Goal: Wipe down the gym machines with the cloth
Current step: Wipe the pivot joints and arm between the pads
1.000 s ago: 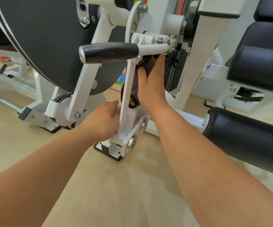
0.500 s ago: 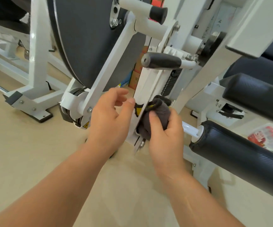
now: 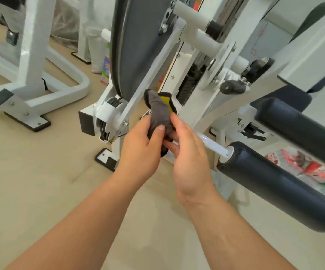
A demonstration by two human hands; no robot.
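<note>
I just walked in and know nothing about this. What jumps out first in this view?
Dead centre, the left hand and right hand together hold a grey cloth with a yellow patch, raised in front of the white gym machine. Behind it rises a big dark disc, and a black padded roller juts across the lower right.

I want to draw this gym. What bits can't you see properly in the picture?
Head view, all of it:
Cloth: its lower end is hidden inside the left hand and right hand.
Weight stack: mostly behind the white frame bars.
Grey wheel cover: cut off by the top edge.
Red packets on the floor: too blurred to read.
</note>
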